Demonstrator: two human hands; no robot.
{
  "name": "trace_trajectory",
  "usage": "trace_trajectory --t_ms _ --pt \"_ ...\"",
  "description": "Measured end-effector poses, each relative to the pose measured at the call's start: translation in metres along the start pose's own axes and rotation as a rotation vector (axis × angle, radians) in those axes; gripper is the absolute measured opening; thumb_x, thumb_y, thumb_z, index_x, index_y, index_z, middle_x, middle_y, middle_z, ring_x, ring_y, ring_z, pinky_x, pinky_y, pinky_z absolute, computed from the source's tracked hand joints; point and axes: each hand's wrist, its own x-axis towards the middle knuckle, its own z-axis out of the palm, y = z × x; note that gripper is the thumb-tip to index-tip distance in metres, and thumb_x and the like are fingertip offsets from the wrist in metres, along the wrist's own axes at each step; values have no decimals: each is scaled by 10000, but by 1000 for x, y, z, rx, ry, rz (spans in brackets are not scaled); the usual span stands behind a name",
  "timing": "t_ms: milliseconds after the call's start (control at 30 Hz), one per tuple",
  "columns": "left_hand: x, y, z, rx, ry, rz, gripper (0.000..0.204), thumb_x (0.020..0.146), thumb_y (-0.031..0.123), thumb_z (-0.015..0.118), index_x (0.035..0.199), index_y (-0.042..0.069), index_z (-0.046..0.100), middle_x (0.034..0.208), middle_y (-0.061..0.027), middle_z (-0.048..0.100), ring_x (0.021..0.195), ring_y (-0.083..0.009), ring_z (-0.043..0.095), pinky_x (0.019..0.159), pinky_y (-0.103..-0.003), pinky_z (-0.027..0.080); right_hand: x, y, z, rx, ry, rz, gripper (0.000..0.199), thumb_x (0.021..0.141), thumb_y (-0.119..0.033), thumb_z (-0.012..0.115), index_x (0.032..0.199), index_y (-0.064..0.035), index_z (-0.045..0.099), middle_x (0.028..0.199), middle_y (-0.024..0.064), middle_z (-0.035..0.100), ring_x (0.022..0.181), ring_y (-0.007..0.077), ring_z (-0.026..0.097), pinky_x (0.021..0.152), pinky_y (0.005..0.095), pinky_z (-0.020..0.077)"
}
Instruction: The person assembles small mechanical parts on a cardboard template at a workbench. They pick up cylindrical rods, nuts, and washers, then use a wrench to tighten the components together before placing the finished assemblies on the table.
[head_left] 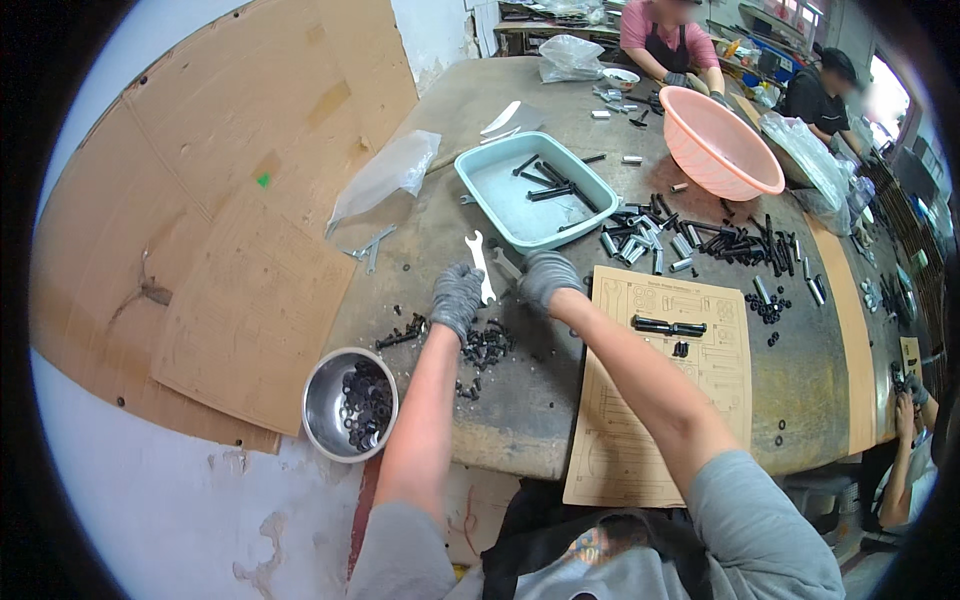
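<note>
My left hand (457,300), in a grey glove, is closed at the lower part of a silver open-end wrench (479,262), whose open jaw points away from me. To its right, my right hand (550,280), gloved alike, is closed around a second, duller wrench (506,263) whose jaw sticks out to the left. The two wrenches are close together but apart, just in front of a light blue plastic tub (590,236) with long black bolts (552,192) inside. Small black bolts and nuts (488,345) lie in a pile beside my left wrist.
A steel bowl (313,388) of black parts stands at left. At right, a printed cardboard sheet (625,440) carries a black rod-shaped part (668,327). Beyond are loose bolts and silver sleeves (640,235), a pink basin (715,150), spare wrenches (374,248) and co-workers (670,40).
</note>
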Motion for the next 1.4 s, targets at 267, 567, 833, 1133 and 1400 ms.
trace_trajectory --t_ms 267,567,833,1133,1400 --pt "-70 1 60 -558 89 -76 115 921 114 538 970 24 591 744 -49 621 538 -129 567 420 -271 461 -93 24 -8 1048 188 119 187 867 -74 592 1017 6 668 713 68 657 586 108 594 539 252 486" --pt "-134 80 117 -668 49 -90 117 945 136 525 946 38 589 775 -2 580 610 -74 512 535 -235 449 -143 42 -33 444 407 -160 171 832 -183 657 934 -55 707 771 128 684 682 241 659 652 348 521" --pt "-175 78 129 -447 -306 -22 139 953 90 441 1066 55 514 807 -35 606 598 -48 476 534 -212 432 -152 121 -99 991 97 37 272 857 -185 686 1081 -30 678 833 46 683 674 97 642 574 225 523" --pt "-160 67 159 -271 -353 -101 241 965 138 473 1195 71 495 846 -18 586 636 -67 511 567 -219 457 -97 158 -91 875 -160 93 141 835 -146 702 921 -42 662 776 16 661 666 86 639 575 230 543" --pt "-149 77 138 616 -236 163 318 826 263 651 1065 61 593 962 -187 655 802 -347 653 729 -440 516 -35 184 -61 924 -341 210 171 821 -155 720 943 -39 686 729 9 653 572 86 596 517 216 511"
